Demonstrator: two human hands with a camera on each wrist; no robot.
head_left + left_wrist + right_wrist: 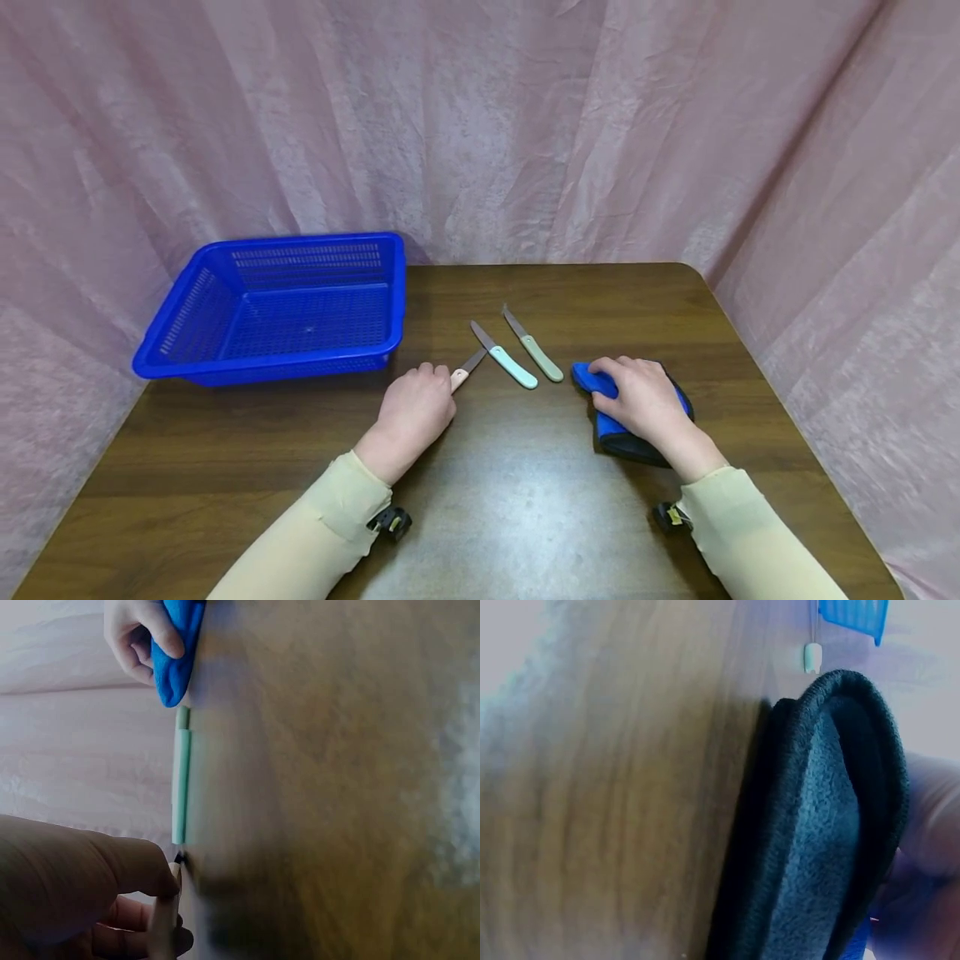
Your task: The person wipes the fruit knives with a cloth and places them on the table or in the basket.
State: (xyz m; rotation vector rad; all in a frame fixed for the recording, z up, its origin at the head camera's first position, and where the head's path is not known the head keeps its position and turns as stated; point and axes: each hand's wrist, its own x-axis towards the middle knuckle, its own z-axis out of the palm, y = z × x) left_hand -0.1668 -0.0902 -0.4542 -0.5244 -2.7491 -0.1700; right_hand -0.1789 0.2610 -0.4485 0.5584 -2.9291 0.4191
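Observation:
My left hand [418, 408] holds a small knife with a pale pink handle [458, 379], its blade pointing away to the right. In the left wrist view, thumb and fingers pinch that handle. Just right of the blade lies a knife with a mint handle [514, 367], and beyond it one with a pale green handle [543, 360]. On the right, my right hand [637, 398] grips a folded blue cloth [611, 425] with black edging, thumb and fingers around a fold. The right wrist view shows the cloth's black-bordered fold [810, 825] close up.
A blue plastic basket [270, 367] with slotted sides stands at the back left of the brown wooden table [510, 508]. Pink curtains [480, 125] hang behind the table and along its right side. Each sleeve has a small black camera at the wrist.

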